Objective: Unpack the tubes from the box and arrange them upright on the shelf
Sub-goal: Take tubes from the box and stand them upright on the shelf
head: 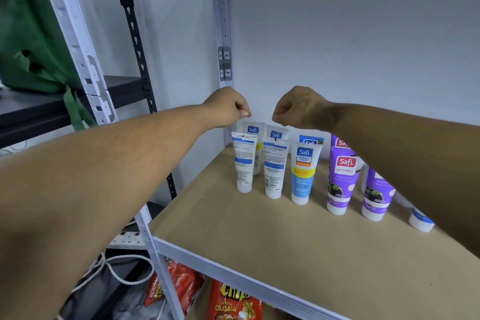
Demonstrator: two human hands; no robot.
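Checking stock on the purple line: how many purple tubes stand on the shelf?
3. One front purple tube, one to its right by the forearm, one behind. The arm may hide more.

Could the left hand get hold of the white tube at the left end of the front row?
Probably yes. The left hand hovers curled and empty just above and behind that white tube, which stands upright at the row's open end; nothing lies between them.

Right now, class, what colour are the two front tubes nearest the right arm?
Purple with white caps, head view.
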